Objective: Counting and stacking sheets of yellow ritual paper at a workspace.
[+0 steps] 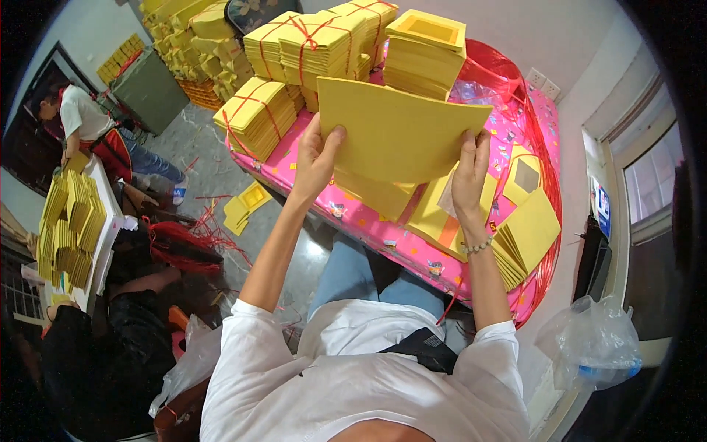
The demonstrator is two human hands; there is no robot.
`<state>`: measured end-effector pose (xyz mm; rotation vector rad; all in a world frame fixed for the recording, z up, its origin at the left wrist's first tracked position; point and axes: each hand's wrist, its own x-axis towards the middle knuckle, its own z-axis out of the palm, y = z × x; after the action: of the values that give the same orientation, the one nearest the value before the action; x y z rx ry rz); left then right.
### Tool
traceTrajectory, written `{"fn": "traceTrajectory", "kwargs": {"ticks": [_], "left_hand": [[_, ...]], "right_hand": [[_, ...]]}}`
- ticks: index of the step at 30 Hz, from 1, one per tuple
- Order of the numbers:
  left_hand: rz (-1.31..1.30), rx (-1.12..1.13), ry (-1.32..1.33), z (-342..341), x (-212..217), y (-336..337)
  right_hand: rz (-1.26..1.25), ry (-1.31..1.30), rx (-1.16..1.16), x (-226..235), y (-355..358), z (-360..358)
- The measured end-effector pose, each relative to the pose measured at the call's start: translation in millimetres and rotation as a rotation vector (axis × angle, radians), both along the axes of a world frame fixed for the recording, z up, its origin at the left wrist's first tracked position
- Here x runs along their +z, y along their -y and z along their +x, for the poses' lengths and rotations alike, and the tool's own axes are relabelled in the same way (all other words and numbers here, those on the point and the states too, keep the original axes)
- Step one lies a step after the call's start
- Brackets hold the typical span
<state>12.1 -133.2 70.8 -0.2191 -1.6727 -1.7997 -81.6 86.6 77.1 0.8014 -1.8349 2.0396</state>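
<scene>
Yellow paper sheet [398,132]: raised above pink-covered bench [353,217], pinched at opposite edges by left hand [318,158] and right hand [469,173], apparently kept taut and flat. Red-tied yellow bundles [258,114] stacked behind; loose sheets [526,236] beneath.

The large yellow sheet [398,129] is matt paper, smooth and flat. The counter [353,214] carries a glossy pink printed plastic cover, and the stacked yellow bundles [258,114] are matt paper bound with thin red plastic string. The bag [593,342] is clear, crinkled plastic film.
</scene>
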Motion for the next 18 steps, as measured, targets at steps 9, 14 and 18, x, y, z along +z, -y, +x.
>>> {"fn": "traceTrajectory", "kwargs": {"ticks": [9,14,18], "left_hand": [[0.095,-0.396,0.235,20.9,8.9,-64.2],[0.134,-0.596,0.257,19.7,-4.2,-92.5],[0.150,-0.594,0.301,22.7,-7.2,-103.9]], "right_hand": [[0.008,0.184,0.292,2.4,-6.7,51.2],[0.015,0.308,0.400,-29.0,-24.5,65.2],[0.149,0.166,0.243,-24.0,-39.7,70.4]]}}
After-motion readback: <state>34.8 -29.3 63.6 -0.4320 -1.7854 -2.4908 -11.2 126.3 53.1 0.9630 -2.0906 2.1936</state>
